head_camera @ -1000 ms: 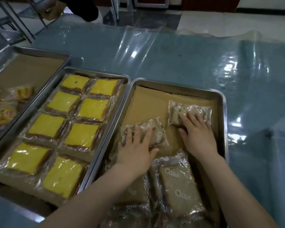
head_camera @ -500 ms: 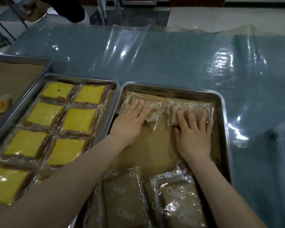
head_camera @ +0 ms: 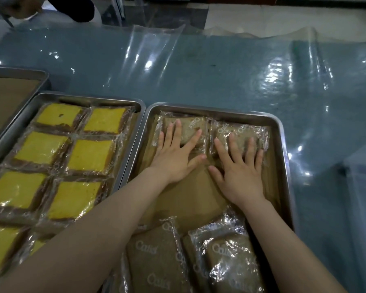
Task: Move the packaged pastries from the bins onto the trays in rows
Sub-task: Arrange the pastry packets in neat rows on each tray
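A steel tray lined with brown paper lies in front of me. Two brown packaged pastries sit side by side at its far end. My left hand presses flat on the left pastry, fingers spread. My right hand lies flat on the right pastry, fingers straight. Two more brown "Oats" packs lie at the tray's near end, between my forearms.
A second steel tray to the left holds several yellow wrapped cakes in two columns. Another paper-lined tray stands at far left. Wrinkled clear plastic covers the blue table. A person stands at the top left.
Both hands slid their pastries to the tray's far edge; the left pastry travelled furthest, from mid-tray up to the far left corner, and now sits beside the right one.
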Available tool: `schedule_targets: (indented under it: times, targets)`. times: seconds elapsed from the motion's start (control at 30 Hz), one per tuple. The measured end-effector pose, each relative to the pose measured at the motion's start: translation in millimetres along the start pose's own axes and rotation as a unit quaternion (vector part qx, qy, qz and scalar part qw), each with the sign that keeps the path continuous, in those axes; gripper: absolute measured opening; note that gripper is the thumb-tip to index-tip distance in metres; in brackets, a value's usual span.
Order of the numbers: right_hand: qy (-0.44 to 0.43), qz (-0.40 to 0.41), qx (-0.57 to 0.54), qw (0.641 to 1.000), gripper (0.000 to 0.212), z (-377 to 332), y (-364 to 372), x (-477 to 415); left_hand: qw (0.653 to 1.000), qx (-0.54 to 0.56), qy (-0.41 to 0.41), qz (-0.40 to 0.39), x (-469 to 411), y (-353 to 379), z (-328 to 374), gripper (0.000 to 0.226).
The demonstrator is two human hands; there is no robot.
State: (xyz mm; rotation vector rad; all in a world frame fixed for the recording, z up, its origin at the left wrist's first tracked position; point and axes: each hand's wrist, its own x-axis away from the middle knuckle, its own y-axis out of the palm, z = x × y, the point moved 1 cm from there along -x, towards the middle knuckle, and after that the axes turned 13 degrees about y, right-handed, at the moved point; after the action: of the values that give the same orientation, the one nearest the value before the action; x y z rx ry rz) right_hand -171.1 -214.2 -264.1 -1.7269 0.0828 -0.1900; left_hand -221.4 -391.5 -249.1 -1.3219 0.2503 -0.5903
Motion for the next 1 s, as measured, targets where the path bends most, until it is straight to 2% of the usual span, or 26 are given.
schedule_targets:
  times: [0.07, 0.13, 0.23, 0.37, 0.43, 0.5, 0.57, 0.63, 0.73, 0.83, 0.93, 1.0]
  targets:
    - [-0.016, 0.003, -0.035, 0.999, 0.068, 1, -3, 3, 0.999, 0.002, 0.014, 0.036, 10, -5, 3, 0.068]
    - [-0.037, 0.004, -0.124, 0.992, 0.063, 5, -11, 7, 0.996, 0.034, 0.03, 0.073, 28, -8, 7, 0.064]
    - [-0.048, -0.008, -0.263, 0.963, 0.047, 13, -26, 20, 0.984, 0.166, 0.035, 0.057, 72, -10, 12, 0.053]
    - [0.015, -0.056, -0.305, 0.951, 0.04, 23, -36, 64, 0.964, 0.265, 0.01, 0.023, 138, -9, 22, 0.039]
    - [0.056, -0.071, -0.28, 0.956, 0.042, 29, -37, 95, 0.95, 0.311, -0.03, 0.025, 165, -5, 26, 0.04]
    - [0.099, -0.071, -0.213, 0.969, 0.056, 31, -38, 126, 0.934, 0.346, -0.079, 0.041, 187, -3, 27, 0.046]
    - [0.145, -0.101, -0.159, 0.971, 0.076, 30, -39, 156, 0.938, 0.329, -0.098, 0.047, 203, -1, 31, 0.053]
    - [0.17, -0.126, -0.135, 0.968, 0.082, 28, -41, 180, 0.948, 0.299, -0.102, 0.046, 212, 1, 38, 0.049]
    - [0.183, -0.116, -0.19, 0.958, 0.074, 25, -47, 195, 0.94, 0.297, -0.133, 0.1, 215, -3, 43, 0.028]
    - [0.161, -0.07, -0.205, 0.963, 0.064, 22, -60, 189, 0.922, 0.31, -0.148, 0.181, 213, -13, 38, 0.022]
    - [0.127, -0.007, -0.168, 0.978, 0.053, 18, -72, 164, 0.913, 0.306, -0.147, 0.224, 200, -27, 29, 0.018]
    - [0.094, 0.044, -0.088, 0.991, 0.057, 16, -77, 136, 0.908, 0.307, -0.15, 0.242, 181, -38, 24, 0.017]
